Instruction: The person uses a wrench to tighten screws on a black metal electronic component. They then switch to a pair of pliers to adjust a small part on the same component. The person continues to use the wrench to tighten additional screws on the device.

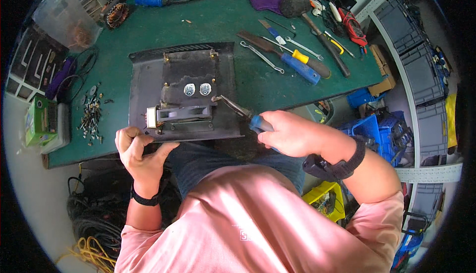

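Observation:
A black bent metal panel (143, 82) lies on the green bench, carrying a dark plate with brass posts, two round silver parts (205, 89), a dark slotted part (184, 112) and a small white block (151, 117). My left hand (140, 154) grips the panel's front left edge. My right hand (280, 132) is closed on blue-handled long-nose pliers (240, 109), whose tips are at a small post right of the silver parts; whether they hold it I cannot tell.
Loose screws and washers (90, 117) lie left of the panel. Wrenches (260, 56), screwdrivers, a file and a mallet (317, 35) lie at the back right. Plastic organizers (37, 60) stand left; blue crates (372, 134) and shelving (411, 75) stand right.

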Demonstrator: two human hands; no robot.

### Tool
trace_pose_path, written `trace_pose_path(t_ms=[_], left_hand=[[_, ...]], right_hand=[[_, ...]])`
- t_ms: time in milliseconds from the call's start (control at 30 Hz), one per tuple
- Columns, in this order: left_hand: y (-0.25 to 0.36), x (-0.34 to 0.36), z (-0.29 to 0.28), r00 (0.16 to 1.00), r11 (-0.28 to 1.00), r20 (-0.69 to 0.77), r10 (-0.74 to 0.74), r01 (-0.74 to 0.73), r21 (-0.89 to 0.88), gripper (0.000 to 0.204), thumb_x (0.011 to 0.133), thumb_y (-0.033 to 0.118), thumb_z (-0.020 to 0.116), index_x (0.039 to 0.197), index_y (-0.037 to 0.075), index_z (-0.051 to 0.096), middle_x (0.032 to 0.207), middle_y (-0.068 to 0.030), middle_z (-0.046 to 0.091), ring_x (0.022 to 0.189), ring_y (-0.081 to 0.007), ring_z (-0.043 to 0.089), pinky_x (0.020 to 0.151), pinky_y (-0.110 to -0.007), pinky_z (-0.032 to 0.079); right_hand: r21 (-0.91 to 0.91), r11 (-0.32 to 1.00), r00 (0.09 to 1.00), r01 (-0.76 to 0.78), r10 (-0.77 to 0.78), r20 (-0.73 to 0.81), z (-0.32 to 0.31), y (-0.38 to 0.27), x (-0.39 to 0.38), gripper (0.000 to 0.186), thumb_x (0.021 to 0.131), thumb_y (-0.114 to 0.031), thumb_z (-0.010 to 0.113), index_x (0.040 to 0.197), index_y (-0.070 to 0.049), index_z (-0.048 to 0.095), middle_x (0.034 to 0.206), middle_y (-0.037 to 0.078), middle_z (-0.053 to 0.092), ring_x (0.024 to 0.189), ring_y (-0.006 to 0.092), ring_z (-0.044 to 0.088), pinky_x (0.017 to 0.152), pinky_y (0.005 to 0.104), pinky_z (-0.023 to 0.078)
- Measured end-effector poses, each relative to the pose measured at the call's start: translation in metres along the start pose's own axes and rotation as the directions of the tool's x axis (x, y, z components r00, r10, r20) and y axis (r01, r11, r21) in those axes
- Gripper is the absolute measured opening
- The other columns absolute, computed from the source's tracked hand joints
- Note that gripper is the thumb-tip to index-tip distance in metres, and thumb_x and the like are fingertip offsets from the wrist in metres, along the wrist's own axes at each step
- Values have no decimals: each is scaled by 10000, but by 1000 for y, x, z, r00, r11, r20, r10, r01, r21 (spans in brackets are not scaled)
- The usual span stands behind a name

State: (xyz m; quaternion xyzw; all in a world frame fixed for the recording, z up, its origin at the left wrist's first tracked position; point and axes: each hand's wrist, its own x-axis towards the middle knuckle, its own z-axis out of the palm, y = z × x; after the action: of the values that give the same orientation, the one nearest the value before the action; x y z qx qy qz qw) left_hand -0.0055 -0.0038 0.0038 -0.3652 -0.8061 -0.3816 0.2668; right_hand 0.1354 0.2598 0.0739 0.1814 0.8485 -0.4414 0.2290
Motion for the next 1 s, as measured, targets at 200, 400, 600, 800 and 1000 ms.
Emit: trace_pose_path(t_ms=[200,400,600,800,1000], left_hand=[[1,0,-2,1000,1000,11,13,-14,20,469,395,280,883,662,79,554,769,-48,496,750,-243,478,709,-355,376],[5,-1,-3,999,999,31,29,-31,44,484,426,256,877,678,37,527,801,-75,500,766,-249,490,708,-360,401],[3,-3,-3,997,996,36,62,-65,61,488,432,261,880,694,45,529,803,-71,501,772,-253,487,713,-364,400],[3,-3,-2,998,997,31,63,-65,49,493,432,268,881,698,50,528,805,-71,502,771,-253,485,709,-358,399],[1,-4,-2,996,995,42,79,-81,50,484,425,229,888,698,51,532,813,-72,507,769,-249,488,696,-355,402]], right_hand=[[-1,1000,1000,-15,15,6,5,-4,-2,227,858,-168,547,926,49,549,843,224,617,780,326,610,691,411,476],[-37,999,1000,-1,1,3,12,1,0,192,889,-169,563,964,7,551,796,87,617,725,166,598,649,322,494],[325,939,976,-108,38,215,5,3,3,211,912,-205,567,987,-11,540,801,52,594,689,133,575,608,289,481],[427,886,942,-181,31,335,-2,13,11,254,926,-293,560,892,-42,545,714,17,543,616,99,522,531,251,434],[141,985,988,-99,80,133,9,15,17,352,894,-347,583,789,-12,554,688,133,583,625,235,577,569,346,471]])
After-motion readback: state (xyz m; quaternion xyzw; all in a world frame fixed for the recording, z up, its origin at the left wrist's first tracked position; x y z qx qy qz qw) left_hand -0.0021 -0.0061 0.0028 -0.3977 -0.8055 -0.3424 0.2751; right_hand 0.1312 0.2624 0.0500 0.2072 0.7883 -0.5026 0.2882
